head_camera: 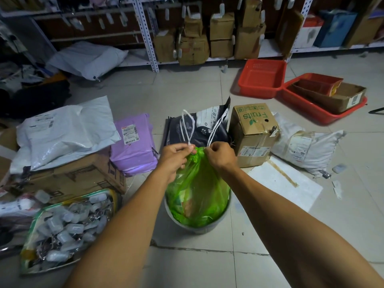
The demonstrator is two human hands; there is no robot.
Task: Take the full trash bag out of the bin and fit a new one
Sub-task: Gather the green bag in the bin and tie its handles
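Green trash bag (197,196) sits in the white bin (195,227) on the floor, neck gathered; left hand (176,154) & right hand (220,155) both pinch the bunched top, fingers clenched on the white drawstring loops (188,129). Best to pull loops apart evenly, cinch tight, then lift straight up; fruit box (252,132) & purple parcel (134,142) stand near, far side of bin; open floor on the near side.

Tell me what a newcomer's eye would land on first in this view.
The bright green trash bag at centre, sitting in the white bin, its neck pinched by the left hand and right hand with white drawstrings looping upward. Next, the red baskets on the floor at upper right.
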